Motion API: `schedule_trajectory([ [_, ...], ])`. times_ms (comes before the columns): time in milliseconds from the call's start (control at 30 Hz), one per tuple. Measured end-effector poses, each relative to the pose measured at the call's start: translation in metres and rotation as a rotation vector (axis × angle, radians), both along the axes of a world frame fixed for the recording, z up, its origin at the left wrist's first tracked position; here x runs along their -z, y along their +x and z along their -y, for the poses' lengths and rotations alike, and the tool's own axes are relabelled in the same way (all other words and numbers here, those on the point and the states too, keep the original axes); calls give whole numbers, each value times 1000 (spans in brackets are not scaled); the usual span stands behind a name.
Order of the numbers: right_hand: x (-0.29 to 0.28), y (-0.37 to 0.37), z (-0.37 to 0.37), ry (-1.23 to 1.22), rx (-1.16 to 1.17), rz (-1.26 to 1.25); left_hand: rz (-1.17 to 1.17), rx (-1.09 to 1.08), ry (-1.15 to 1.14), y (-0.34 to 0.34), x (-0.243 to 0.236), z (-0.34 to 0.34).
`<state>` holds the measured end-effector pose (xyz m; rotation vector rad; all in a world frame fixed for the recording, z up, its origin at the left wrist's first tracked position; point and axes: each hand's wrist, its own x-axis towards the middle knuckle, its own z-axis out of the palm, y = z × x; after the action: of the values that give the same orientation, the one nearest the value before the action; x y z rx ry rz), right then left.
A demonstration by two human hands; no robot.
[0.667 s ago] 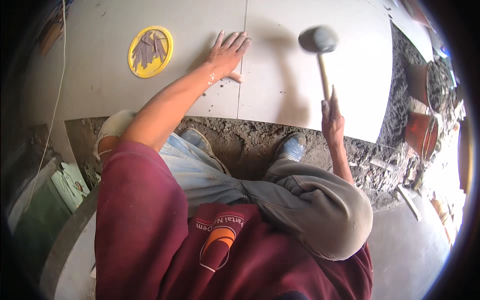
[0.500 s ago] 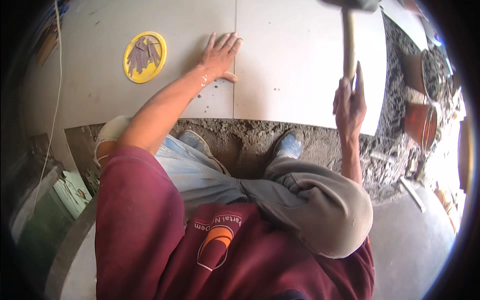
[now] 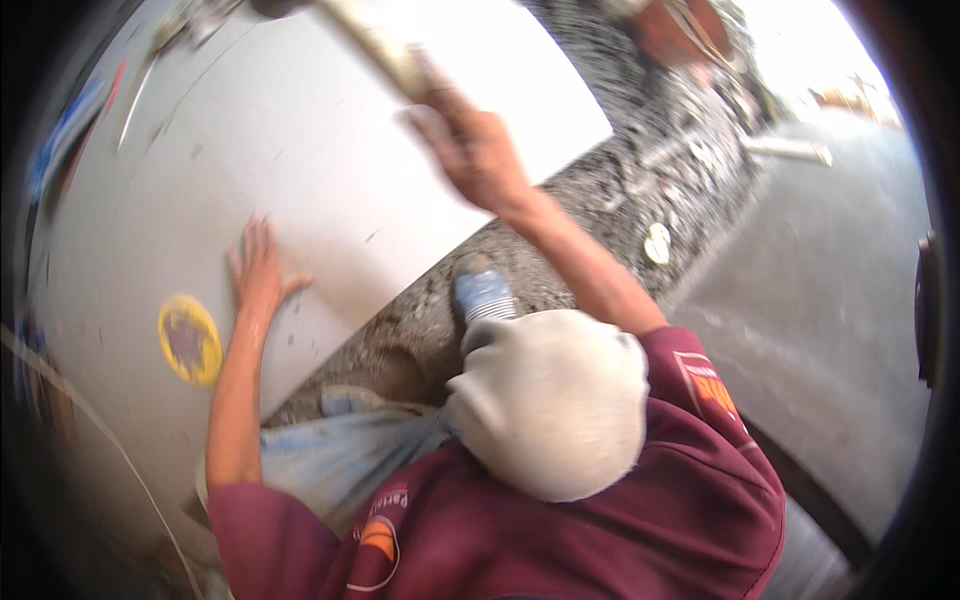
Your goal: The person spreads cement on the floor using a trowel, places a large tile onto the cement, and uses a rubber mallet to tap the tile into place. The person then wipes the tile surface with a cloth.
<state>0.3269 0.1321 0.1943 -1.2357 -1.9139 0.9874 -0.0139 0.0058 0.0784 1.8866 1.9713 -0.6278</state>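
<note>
My left hand (image 3: 260, 268) lies on the large pale floor tiles (image 3: 340, 170), its fingers stretched out. Just below and left of it is a round yellow lid (image 3: 212, 345) holding a heap of greyish-brown strips, blurred now. My right hand (image 3: 475, 150) is wrapped round the light wooden handle of a mallet (image 3: 372, 42), raised over the tiles. The mallet's dark head shows only partly at the upper rim.
Rough grey mortar (image 3: 620, 190) borders the tiles along a slanting edge, and my shoe (image 3: 482, 290) stands in it. A reddish bucket (image 3: 680, 35) is at the upper right. A pale strip (image 3: 788, 150) lies by a smooth grey floor (image 3: 810, 250). A cord (image 3: 110, 435) crosses the lower left.
The view has turned, so the tile edge now slants. My right hand has swung the mallet leftward across the tiles. My left hand stays spread on the tiles, closer to the lid's level.
</note>
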Motion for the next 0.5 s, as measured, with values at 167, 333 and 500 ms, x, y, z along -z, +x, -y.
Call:
schedule_trajectory([
  [167,-5,11,13,178,92,-143,-18,113,37,-3,3,5],
  [333,41,47,11,-157,159,211,-24,112,22,-10,7,5],
  [500,-16,22,-46,81,112,-141,44,-16,-36,-3,-2,-6],
])
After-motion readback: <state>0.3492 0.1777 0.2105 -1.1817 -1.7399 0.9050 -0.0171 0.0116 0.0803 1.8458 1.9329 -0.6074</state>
